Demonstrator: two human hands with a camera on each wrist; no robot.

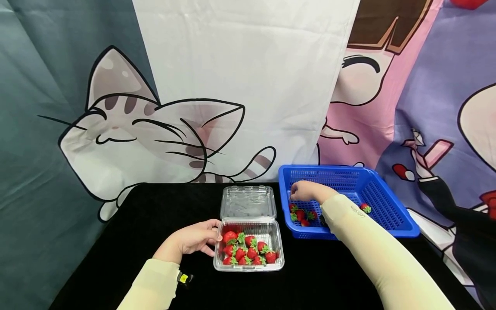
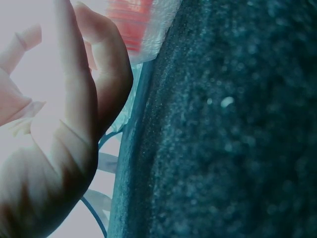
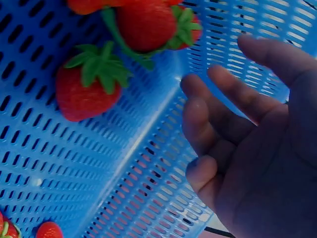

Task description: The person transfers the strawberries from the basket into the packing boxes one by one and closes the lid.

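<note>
My left hand (image 1: 195, 239) is at the left wall of a clear plastic clamshell box (image 1: 248, 268), gripping its rim. Several red strawberries (image 1: 252, 253) with green leaf caps lie inside, and the hinged lid (image 1: 248, 202) is folded back. In the left wrist view, bent fingers (image 2: 111, 69) show beside a blurred part of the box. My right hand (image 1: 308, 190) hovers inside a blue plastic basket (image 1: 387, 206), near its left side. Its fingers are loosely bent with nothing between them. Close by, several strawberries (image 3: 89, 89) lie on the basket floor.
A single strawberry (image 1: 365, 208) lies toward the basket's right side. Box and basket stand side by side on a black cloth-covered table (image 1: 174, 297). Behind the table hangs a printed cartoon curtain (image 1: 248, 51).
</note>
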